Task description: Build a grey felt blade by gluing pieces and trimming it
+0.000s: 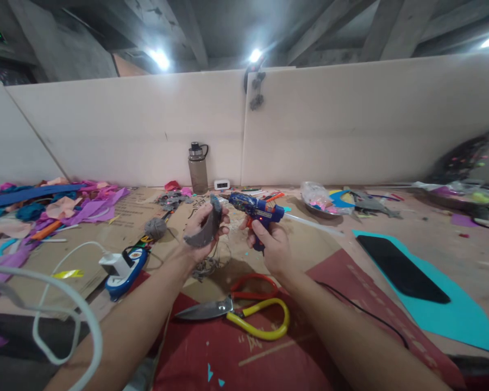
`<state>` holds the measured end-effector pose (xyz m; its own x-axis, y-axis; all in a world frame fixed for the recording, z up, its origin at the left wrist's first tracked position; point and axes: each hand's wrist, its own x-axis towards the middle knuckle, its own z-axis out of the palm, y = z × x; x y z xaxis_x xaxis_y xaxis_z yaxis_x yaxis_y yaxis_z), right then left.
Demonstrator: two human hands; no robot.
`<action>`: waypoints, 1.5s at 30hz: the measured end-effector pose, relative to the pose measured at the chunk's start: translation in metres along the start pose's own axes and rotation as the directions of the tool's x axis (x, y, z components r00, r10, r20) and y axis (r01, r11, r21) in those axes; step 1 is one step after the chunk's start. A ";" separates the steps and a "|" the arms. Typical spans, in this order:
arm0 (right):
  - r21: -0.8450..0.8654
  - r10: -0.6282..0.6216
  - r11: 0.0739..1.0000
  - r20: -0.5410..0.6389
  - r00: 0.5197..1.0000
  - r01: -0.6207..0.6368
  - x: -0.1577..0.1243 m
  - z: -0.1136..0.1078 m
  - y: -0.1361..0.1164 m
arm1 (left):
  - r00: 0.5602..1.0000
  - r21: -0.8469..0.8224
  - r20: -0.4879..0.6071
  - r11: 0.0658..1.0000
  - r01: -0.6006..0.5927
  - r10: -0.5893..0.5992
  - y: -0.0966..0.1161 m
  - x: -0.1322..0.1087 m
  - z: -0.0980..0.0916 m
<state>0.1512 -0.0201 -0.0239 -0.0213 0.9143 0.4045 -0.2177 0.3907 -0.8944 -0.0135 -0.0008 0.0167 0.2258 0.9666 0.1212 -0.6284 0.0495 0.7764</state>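
My left hand is closed around a curved dark grey piece that looks like felt or foam. In my right hand is a blue hot glue gun, its nozzle pointing left at the upper edge of the grey piece. Whether the nozzle touches it I cannot tell. A clear glue stick sticks out of the gun's back end. Below my hands, scissors with one red and one yellow handle lie open on red cardboard. A grey wire-like tangle sits under my left hand.
A blue and white power strip with a white plug and cable lies at left, near a grey yarn ball. Colourful scraps pile up far left. A bottle stands at the back. At right, a black phone rests on a turquoise sheet.
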 end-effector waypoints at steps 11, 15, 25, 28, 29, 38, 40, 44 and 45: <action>-0.091 -0.028 0.995 -0.018 0.999 0.026 -0.002 0.002 -0.008 | 1.000 0.041 0.008 0.999 0.013 -0.013 -0.002 -0.001 -0.002; -0.107 -0.020 0.994 -0.018 1.000 0.018 0.000 0.001 -0.006 | 0.999 0.078 0.048 0.997 -0.021 0.018 -0.005 -0.001 -0.003; -0.056 -0.013 0.998 -0.040 0.999 0.011 -0.001 0.002 -0.010 | 0.998 0.034 0.068 0.999 -0.019 0.017 -0.001 -0.001 -0.005; -0.048 -0.021 0.999 -0.026 0.999 0.020 -0.001 0.002 -0.009 | 0.997 0.053 0.081 0.998 -0.021 0.017 -0.002 -0.001 -0.004; -0.059 -0.021 0.998 -0.018 1.000 0.020 0.000 0.002 -0.008 | 0.996 0.060 0.092 0.998 -0.026 0.021 -0.002 -0.001 -0.004; -0.109 -0.010 0.994 -0.017 1.000 0.008 0.000 0.000 -0.007 | 0.995 0.053 0.090 0.998 -0.042 0.037 0.001 0.001 -0.007; -0.108 -0.014 0.994 -0.029 0.999 0.011 -0.001 0.000 -0.009 | 0.996 0.071 0.087 0.997 -0.034 0.028 0.000 0.001 -0.008; -0.143 -0.008 0.990 -0.022 1.000 0.005 0.000 0.001 -0.008 | 0.995 0.097 0.096 0.995 -0.031 0.022 -0.001 0.000 -0.007; -0.153 -0.005 0.988 -0.021 1.000 0.002 0.000 0.000 -0.007 | 0.995 0.094 0.096 0.995 -0.035 0.026 0.000 0.000 -0.006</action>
<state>0.1526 -0.0227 -0.0175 0.0009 0.9142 0.4052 -0.0659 0.4044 -0.9122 -0.0179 0.0005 0.0125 0.2799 0.9389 0.2001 -0.5628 -0.0084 0.8265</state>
